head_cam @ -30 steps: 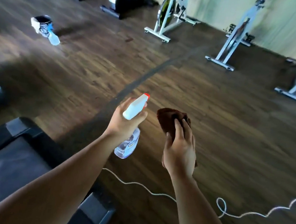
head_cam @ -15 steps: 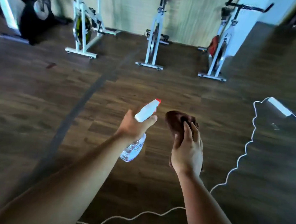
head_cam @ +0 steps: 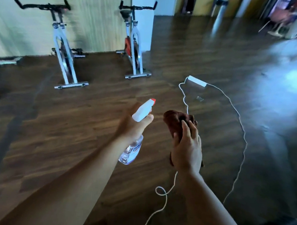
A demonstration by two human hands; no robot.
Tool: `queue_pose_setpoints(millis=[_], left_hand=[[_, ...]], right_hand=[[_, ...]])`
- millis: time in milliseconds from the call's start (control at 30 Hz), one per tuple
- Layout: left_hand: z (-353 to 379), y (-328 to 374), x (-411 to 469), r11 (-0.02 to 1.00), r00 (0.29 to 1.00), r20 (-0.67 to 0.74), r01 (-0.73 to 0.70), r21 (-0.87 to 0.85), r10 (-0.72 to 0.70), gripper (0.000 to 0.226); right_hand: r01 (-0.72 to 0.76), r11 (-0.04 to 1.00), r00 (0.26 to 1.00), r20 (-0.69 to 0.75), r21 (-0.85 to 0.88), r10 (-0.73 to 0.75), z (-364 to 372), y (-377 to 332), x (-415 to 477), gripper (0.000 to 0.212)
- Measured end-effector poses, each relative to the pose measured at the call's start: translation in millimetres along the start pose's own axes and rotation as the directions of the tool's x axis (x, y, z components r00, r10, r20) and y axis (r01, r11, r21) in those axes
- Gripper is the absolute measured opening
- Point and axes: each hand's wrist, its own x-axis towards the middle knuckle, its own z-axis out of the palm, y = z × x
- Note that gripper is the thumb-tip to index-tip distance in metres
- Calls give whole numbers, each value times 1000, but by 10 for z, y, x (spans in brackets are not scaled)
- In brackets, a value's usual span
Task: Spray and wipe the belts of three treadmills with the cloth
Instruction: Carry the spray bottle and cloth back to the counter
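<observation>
Dark wooden plank floor (head_cam: pixel 64 139) is filling the frame; centre, my left hand (head_cam: pixel 132 125) is gripping a clear spray bottle (head_cam: pixel 133 148), my right hand (head_cam: pixel 186 151) clutching a brown cloth (head_cam: pixel 174 121).

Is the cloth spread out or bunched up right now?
Bunched up: the cloth sits wadded in the right hand, with no flat edges showing.

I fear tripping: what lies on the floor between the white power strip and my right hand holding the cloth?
In the head view, only a white cord on bare wooden floor runs from the power strip toward the right hand and cloth.
</observation>
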Motion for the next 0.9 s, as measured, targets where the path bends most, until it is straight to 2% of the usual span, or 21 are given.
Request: queue_pose_setpoints(millis=[200,433,533,767,900], left_hand=[[1052,388,567,990,976,163,-144,-2,143,33],[2095,760,1168,979,943,263,-200,-42,204,30],[2457,918,1328,981,938,288,-182,-68,194,30],[3311,1146,1707,980,904,380,-176,-89,197,22],[3807,1203,2112,972,866,442,-221,-81,234,25]], right_hand=[[-124,992,986,-112,-21,121,-432,712,682,48],[-207,976,962,-198,-65,191,-897,1369,1320,48],[-214,975,948,-252,-60,192,-1029,1597,1542,46],[-311,947,909,-314,-78,273,-1212,2157,2049,48],[-377,922,880,-348,-92,325,-1242,2510,2452,48]])
